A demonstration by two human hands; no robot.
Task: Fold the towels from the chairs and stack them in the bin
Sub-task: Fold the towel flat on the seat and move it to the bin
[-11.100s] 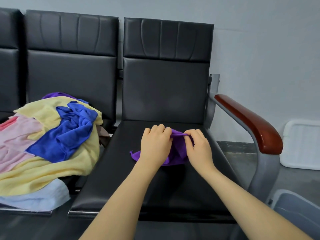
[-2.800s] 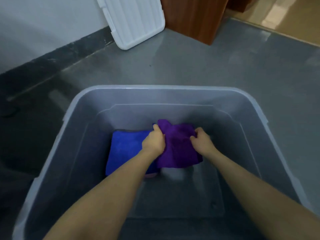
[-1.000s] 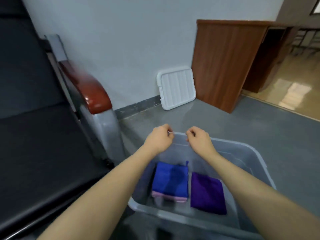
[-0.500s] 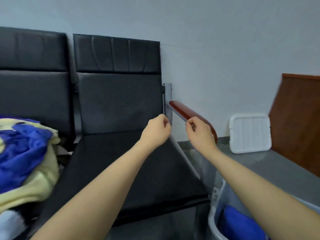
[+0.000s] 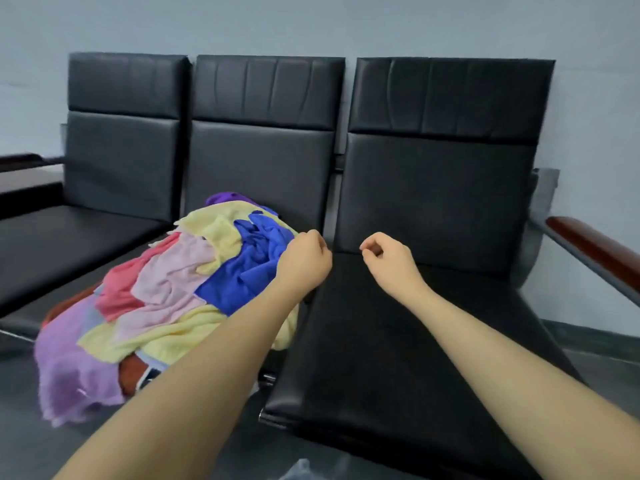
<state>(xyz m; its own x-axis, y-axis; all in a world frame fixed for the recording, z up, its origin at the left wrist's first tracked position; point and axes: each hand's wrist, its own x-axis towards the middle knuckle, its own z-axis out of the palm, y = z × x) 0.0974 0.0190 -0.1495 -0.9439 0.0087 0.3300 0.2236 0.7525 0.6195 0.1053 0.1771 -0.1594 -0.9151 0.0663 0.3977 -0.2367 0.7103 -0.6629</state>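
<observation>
Both hands are raised over the row of black chairs, fingers curled in and gripping nothing. The left hand hangs at the right edge of the towel pile, just over the crumpled blue towel; whether its knuckles brush the cloth is hard to judge from this angle. The right hand sits well clear of the pile, above the bare seat of the right chair. The pile lies heaped on the middle seat: yellow, pink, red, lilac and purple towels, unfolded, spilling over the front edge. A wooden armrest shows at far right
</observation>
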